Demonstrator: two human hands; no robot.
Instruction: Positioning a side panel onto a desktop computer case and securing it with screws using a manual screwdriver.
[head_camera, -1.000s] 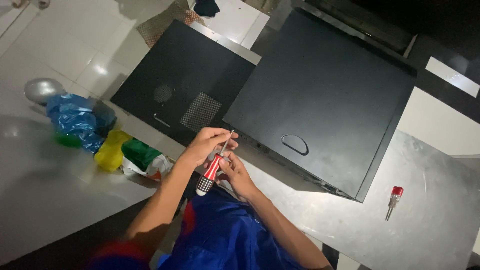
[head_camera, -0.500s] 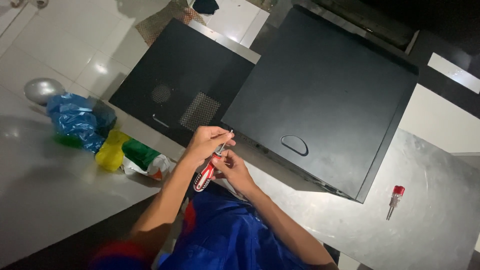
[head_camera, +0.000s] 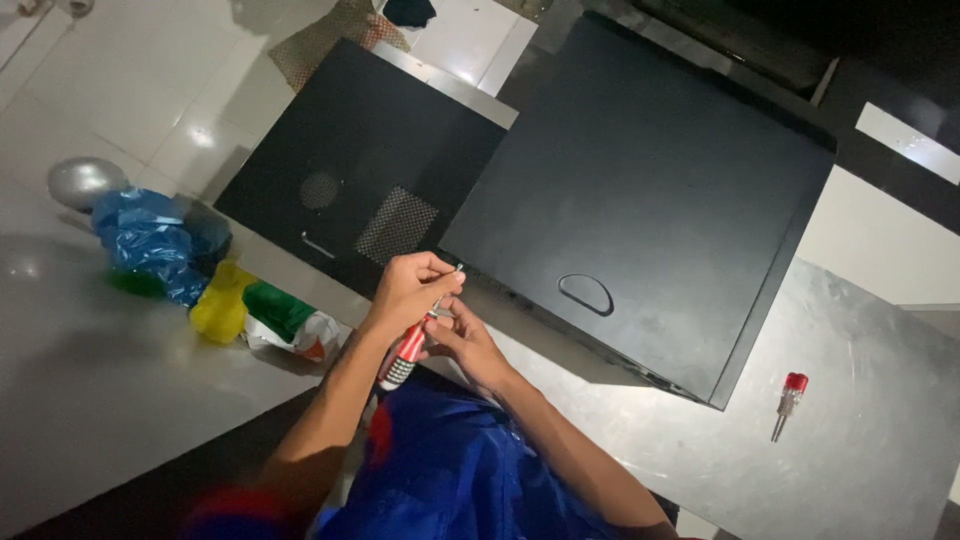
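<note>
A red-handled screwdriver (head_camera: 408, 350) is held in the left hand (head_camera: 410, 290), whose grip is clenched around the upper part of the tool; the handle slants down toward the body and the thin shaft points up toward the near edge of a large black computer case (head_camera: 640, 190). The right hand (head_camera: 465, 335) is pressed just beside the tool, its fingers curled at the shaft (whether its grip is actually clamped on the tool cannot be told, since the left hand hides the contact).

Both hands are held over the near edge of the grey counter (head_camera: 80, 400), directly in front of the case, which lies flat on its side. A detached black side panel (head_camera: 350, 170) with a mesh vent lies to the left of the case, touching it.

Further left on the counter, a blue plastic bag (head_camera: 150, 240), a yellow bag (head_camera: 222, 305) and a green packet (head_camera: 280, 310) are bunched together. A second, smaller red-capped screwdriver (head_camera: 788, 400) lies well apart to the right of the case.
</note>
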